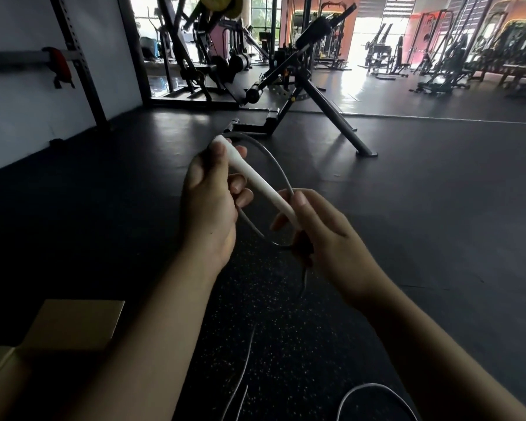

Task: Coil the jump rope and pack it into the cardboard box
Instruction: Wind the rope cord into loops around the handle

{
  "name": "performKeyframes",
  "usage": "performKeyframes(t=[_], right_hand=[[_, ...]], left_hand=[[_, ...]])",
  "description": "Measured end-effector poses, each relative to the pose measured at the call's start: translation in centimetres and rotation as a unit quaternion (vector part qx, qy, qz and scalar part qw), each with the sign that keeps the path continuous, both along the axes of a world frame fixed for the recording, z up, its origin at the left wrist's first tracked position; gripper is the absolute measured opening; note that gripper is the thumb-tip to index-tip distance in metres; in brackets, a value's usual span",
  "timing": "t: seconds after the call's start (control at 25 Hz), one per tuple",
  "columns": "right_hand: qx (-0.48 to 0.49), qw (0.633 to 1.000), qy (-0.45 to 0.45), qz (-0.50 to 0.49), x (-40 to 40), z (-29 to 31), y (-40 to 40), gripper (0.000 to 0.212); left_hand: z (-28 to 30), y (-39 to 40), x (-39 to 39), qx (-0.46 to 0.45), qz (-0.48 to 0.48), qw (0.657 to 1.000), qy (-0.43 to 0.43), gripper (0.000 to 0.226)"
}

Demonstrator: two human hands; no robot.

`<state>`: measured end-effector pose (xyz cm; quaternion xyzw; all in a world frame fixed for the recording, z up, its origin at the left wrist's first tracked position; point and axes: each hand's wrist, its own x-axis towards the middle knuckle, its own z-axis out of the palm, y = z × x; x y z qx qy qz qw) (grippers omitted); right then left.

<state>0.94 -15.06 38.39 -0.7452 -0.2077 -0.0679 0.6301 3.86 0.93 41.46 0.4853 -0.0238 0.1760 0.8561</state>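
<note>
Head camera: both hands are raised over the dark speckled rubber floor (286, 344) of a gym, sharing one white jump rope handle (257, 180) that slants from upper left down to lower right. The left hand (208, 205) is closed around the upper part of the handle, thumb lying along its near side close to the top end, fingers curled behind it with their tips showing on the far side. The right hand (319, 235) pinches the lower end of the handle between thumb and bent fingers, a tight grip with no gap showing; something dark sits in its palm just below the handle, too shadowed to identify.

The grey rope cord (278, 165) leaves the top end of the handle, arcs out to the right and comes down to the right hand's thumb, forming one loop; the lower side of that loop runs from behind the left fingers down to the right palm. A strand drops from under the right hand toward the floor, and more cord lies loose on the floor near the bottom edge, including a curved length at lower right.

The cardboard box (3, 366) stands open at lower left, beside the left forearm, one flap (79, 323) folded outward; no rope is in it
</note>
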Motion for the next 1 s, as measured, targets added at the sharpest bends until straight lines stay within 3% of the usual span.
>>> performKeyframes(t=[0.12, 0.2, 0.28, 0.36, 0.44, 0.52, 0.6, 0.68, 0.88, 1.0], right_hand=[[0.023, 0.999, -0.031, -0.010, 0.1, -0.3, 0.6, 0.026], [0.056, 0.998, -0.015, -0.012, 0.3, 0.1, 0.3, 0.025], [0.046, 0.999, 0.002, -0.001, 0.5, 0.9, -0.5, 0.024], [-0.014, 1.000, 0.004, 0.013, 0.7, 1.9, -2.0, 0.022], [-0.094, 0.995, -0.008, 0.040, 0.6, 3.0, -3.3, 0.020], [-0.148, 0.986, -0.024, 0.079, 0.3, 3.7, -3.6, 0.016], [-0.136, 0.984, 0.001, 0.114, 0.1, 3.9, -3.4, 0.016], [-0.126, 0.983, 0.020, 0.135, -0.1, 4.0, -3.4, 0.021], [-0.114, 0.983, 0.037, 0.138, -0.2, 4.4, -3.6, 0.026], [-0.080, 0.994, 0.005, 0.072, 0.1, 4.6, -4.2, 0.037]], left_hand=[[-0.2, -0.5, -0.1, -0.047, 0.033, 0.998, 0.015, 0.025], [-0.2, -0.1, -0.1, -0.019, 0.031, 0.999, 0.032, 0.019], [-0.3, 1.3, 0.0, 0.046, 0.029, 0.998, 0.038, 0.019], [-0.1, 3.3, 0.1, 0.188, 0.061, 0.980, 0.023, 0.032], [0.6, 4.4, -0.2, 0.385, 0.080, 0.919, -0.034, 0.035], [1.7, 3.6, -1.4, 0.545, 0.009, 0.834, -0.082, 0.036], [2.2, 2.0, -2.4, 0.640, -0.056, 0.761, -0.092, 0.035], [2.2, 0.8, -2.9, 0.682, -0.089, 0.722, -0.077, 0.034], [1.5, 0.4, -2.5, 0.643, -0.177, 0.745, -0.028, 0.046], [1.0, 0.3, -2.1, 0.562, -0.197, 0.802, -0.042, 0.052]])
